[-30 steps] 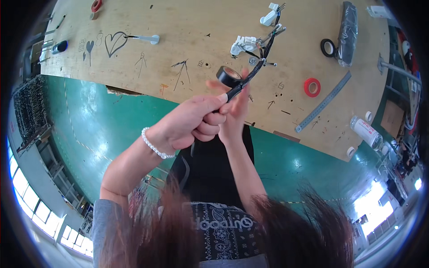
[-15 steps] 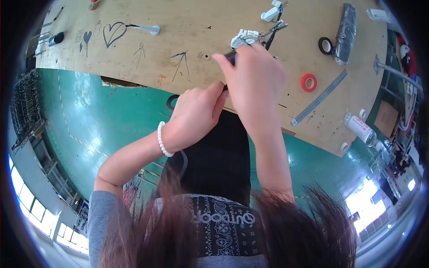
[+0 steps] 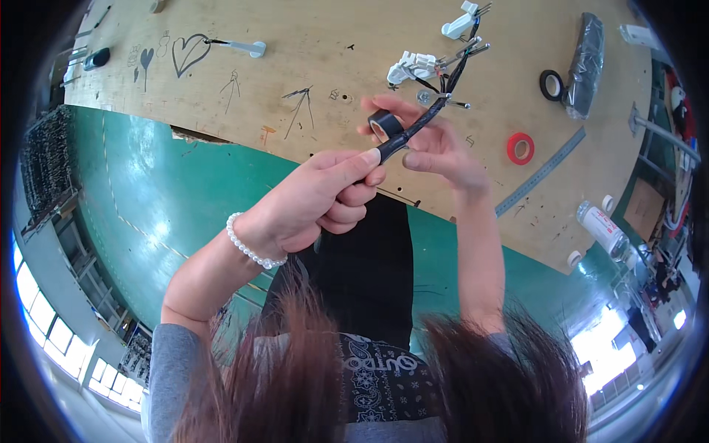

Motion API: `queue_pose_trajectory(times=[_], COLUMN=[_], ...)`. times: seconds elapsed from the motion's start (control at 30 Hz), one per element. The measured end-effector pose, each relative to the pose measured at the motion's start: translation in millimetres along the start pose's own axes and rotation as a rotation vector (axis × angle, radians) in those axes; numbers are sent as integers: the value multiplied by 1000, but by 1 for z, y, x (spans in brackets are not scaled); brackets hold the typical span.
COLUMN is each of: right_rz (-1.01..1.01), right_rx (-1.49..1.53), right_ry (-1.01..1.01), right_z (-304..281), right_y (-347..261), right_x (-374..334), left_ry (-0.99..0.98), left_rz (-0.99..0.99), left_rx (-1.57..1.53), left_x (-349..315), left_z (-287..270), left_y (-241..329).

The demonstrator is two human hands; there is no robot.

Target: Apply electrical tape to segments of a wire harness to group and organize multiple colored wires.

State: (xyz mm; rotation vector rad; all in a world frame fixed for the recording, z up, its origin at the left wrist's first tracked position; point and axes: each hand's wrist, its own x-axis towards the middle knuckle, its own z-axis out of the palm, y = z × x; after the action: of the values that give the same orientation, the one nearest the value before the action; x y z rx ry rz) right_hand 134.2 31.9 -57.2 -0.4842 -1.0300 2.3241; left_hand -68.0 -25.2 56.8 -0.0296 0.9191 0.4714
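Observation:
My left hand [image 3: 336,188], a pearl bracelet on its wrist, is closed round the lower end of a black cable bundle [image 3: 425,117], thumb pressed along its wrapped part. Against that bundle hangs a roll of black tape [image 3: 385,125]. My right hand [image 3: 436,144] lies behind the bundle, fingers stretched out past the roll and touching it, thumb apart on the near side. Farther up, the bundle runs between metal pegs [image 3: 473,49] and splits into thinner wires. White connectors [image 3: 412,66] sit at the wires' ends; another white connector [image 3: 459,22] stands beyond.
On the wooden board [image 3: 310,44] lie a red tape roll [image 3: 520,148], a second black tape roll [image 3: 551,85], a steel ruler [image 3: 543,170] and a long plastic-wrapped package [image 3: 586,66]. A clear bottle [image 3: 602,227] lies at the right edge. A white-handled tool [image 3: 240,47] is at left.
My right hand has turned from above the bundle to behind it, and its fingers have spread. The tape roll and bundle now show plainly. My left hand keeps its grip.

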Motion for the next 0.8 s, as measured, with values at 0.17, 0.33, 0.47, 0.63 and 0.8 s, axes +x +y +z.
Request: queue_pose_trajectory(times=[0.17, 0.33, 0.47, 0.63, 0.8], right_rz=[121, 174, 342, 317, 81], right_rx=[-306, -421, -90, -215, -135], right_ry=[-31, 136, 415, 607, 508], right_z=[-15, 11, 31, 49, 45], right_y=[-19, -44, -54, -28, -7], right_x=[5, -24, -55, -36, 12], left_ry=[42, 135, 488, 479, 511], left_rz=[71, 206, 614, 693, 702], left_rx=[32, 131, 1015, 968, 990], left_x=[0, 7, 19, 26, 29], left_z=[2, 5, 11, 14, 19], left_y=[-7, -20, -45, -60, -66])
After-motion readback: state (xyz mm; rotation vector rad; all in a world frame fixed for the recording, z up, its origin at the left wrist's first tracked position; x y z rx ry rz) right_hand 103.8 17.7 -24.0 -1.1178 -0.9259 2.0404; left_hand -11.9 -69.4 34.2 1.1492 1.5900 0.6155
